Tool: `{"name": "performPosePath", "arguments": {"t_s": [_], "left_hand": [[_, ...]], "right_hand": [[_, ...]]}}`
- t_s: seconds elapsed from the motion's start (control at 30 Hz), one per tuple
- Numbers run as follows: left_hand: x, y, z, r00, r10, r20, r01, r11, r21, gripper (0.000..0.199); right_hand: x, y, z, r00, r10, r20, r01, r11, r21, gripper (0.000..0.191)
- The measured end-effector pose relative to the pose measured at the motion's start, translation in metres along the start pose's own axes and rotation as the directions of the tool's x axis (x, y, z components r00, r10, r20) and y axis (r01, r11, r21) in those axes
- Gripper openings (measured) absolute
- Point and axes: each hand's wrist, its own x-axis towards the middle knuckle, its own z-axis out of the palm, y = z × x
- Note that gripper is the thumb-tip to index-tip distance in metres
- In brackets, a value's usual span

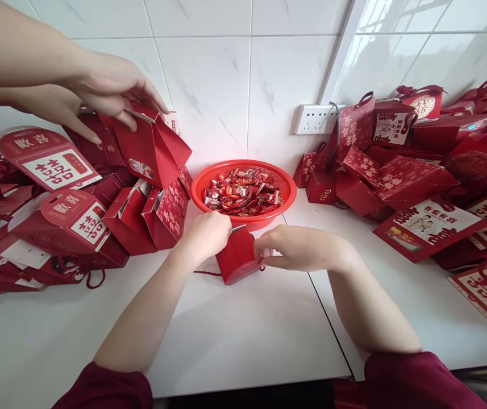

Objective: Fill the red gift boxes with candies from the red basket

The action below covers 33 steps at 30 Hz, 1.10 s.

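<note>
A small red gift box [238, 258] stands on the white table in front of me, with a dark red cord trailing out to its left. My left hand [209, 234] is closed on the upper left edge of the box. From the right, my right hand [283, 248] has its fingers bent against the box's side, partly hidden by the hand itself. Just behind the box sits a red plastic basket [286, 209] filled with small wrapped candies [243, 190].
At the left, another person's hands [115, 85] hold a red gift box [153, 145] above several more red boxes [73, 221]. A pile of red gift boxes [417, 176] lies at the right. A white power strip [317, 118] is on the tiled wall.
</note>
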Motion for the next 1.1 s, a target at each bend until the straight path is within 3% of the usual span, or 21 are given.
{"name": "performPosePath", "arguments": {"t_s": [0.13, 0.3, 0.37, 0.47, 0.6, 0.8, 0.9, 1.0, 1.1], "left_hand": [[0.004, -0.003, 0.002, 1.0, -0.005, 0.009, 0.005, 1.0, -0.001, 0.028], [0.014, -0.008, 0.015, 0.999, 0.008, 0.047, -0.006, 0.999, -0.044, 0.026], [0.017, -0.011, 0.018, 0.998, 0.024, 0.063, -0.02, 0.997, -0.068, 0.026], [0.019, -0.014, 0.02, 0.996, 0.052, 0.069, -0.045, 0.993, -0.112, 0.028], [0.02, -0.018, 0.019, 0.991, 0.09, 0.098, -0.07, 0.979, -0.19, 0.028], [0.02, -0.031, 0.019, 0.97, 0.17, 0.176, -0.109, 0.944, -0.312, 0.025], [0.018, -0.041, 0.014, 0.941, 0.21, 0.266, -0.085, 0.907, -0.413, 0.022], [0.013, -0.048, 0.006, 0.899, 0.211, 0.384, 0.025, 0.851, -0.524, 0.047], [0.006, -0.05, -0.003, 0.9, 0.212, 0.382, 0.051, 0.818, -0.573, 0.064]], "right_hand": [[0.013, -0.001, 0.005, 0.993, -0.09, -0.08, 0.092, 0.996, 0.017, 0.02], [0.021, 0.001, 0.008, 0.986, -0.162, -0.033, 0.164, 0.938, 0.305, 0.037], [0.024, 0.004, 0.01, 0.983, -0.185, 0.008, 0.17, 0.923, 0.346, 0.032], [0.03, 0.008, 0.015, 0.972, -0.222, 0.081, 0.189, 0.935, 0.3, 0.01], [0.039, 0.011, 0.026, 0.984, -0.144, 0.102, 0.12, 0.97, 0.213, 0.004], [0.042, 0.003, 0.032, 0.978, -0.207, 0.037, 0.207, 0.978, 0.006, 0.013], [0.04, 0.0, 0.033, 0.971, -0.238, 0.031, 0.239, 0.97, -0.039, 0.014], [0.038, 0.0, 0.033, 0.97, -0.24, 0.037, 0.242, 0.968, -0.067, 0.014], [0.034, 0.0, 0.028, 0.977, -0.214, 0.02, 0.215, 0.969, -0.12, 0.014]]}}
